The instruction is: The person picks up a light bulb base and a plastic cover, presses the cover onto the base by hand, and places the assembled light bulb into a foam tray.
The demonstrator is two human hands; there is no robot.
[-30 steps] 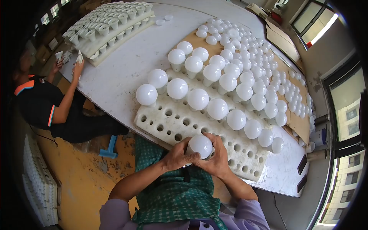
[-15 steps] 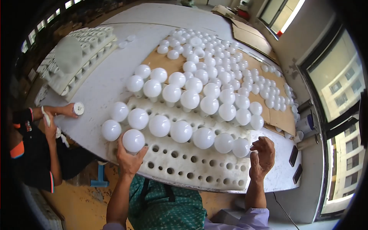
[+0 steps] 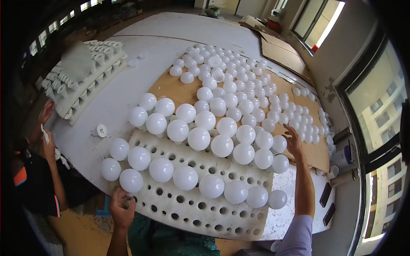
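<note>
My left hand (image 3: 121,208) is at the left front corner of a white foam tray (image 3: 188,210) with rows of holes. Its fingers are bent, with a gap between thumb and forefinger, just below a white round bulb (image 3: 131,180) seated in the tray. My right hand (image 3: 294,140) is stretched out over the far right side, fingers apart, near white domes (image 3: 268,124) on brown cardboard. Beside it stands the end bulb (image 3: 279,144) of the far rows. Another bulb (image 3: 278,199) is at the right end of the near row.
At left sits a co-worker, one hand (image 3: 47,112) raised near a stepped rack (image 3: 94,68) of white cone-shaped parts. A white lamp base (image 3: 100,130) lies on the table. Two dark phones (image 3: 326,195) lie at the right edge, beside the window wall.
My left hand has let go of the front bulb and moved down. My right hand has reached forward; a bulb now stands at the near row's right end. The co-worker's white part lies on the table.
</note>
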